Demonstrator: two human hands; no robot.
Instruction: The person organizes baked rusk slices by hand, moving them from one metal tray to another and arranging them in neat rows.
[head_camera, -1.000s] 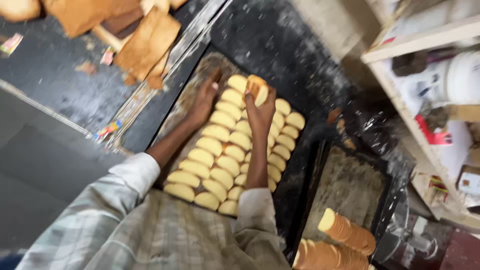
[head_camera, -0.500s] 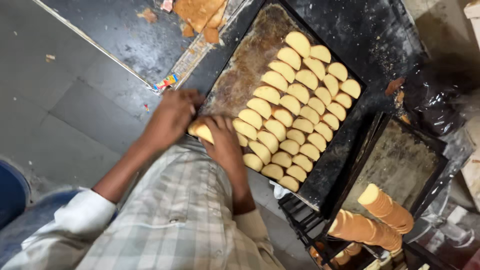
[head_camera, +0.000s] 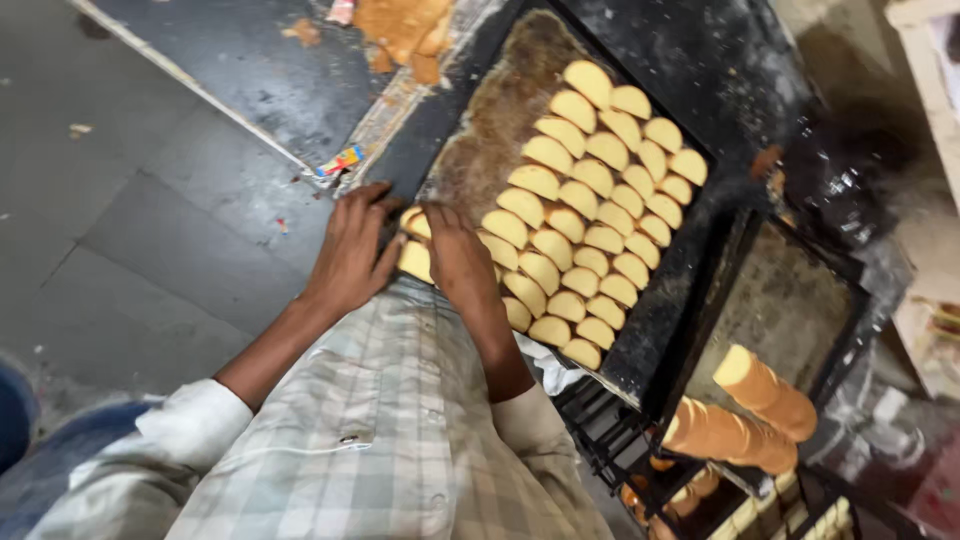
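Both hands, left (head_camera: 352, 250) and right (head_camera: 458, 262), close on biscuits (head_camera: 415, 262) at the tray (head_camera: 655, 330) near edge; laying rows, next slot them snugly

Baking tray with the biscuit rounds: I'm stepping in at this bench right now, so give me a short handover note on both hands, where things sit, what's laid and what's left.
Left hand: at the tray's near corner, touching a biscuit round.
Right hand: beside it, fingers on the same near rounds.
Baking tray: dark and greasy; overlapping rows of rounds cover its right side.
Done: several full rows laid.
Left: the tray's bare brown strip on its left side is unfilled. Two stacks of rounds lie at a second tray to the right.
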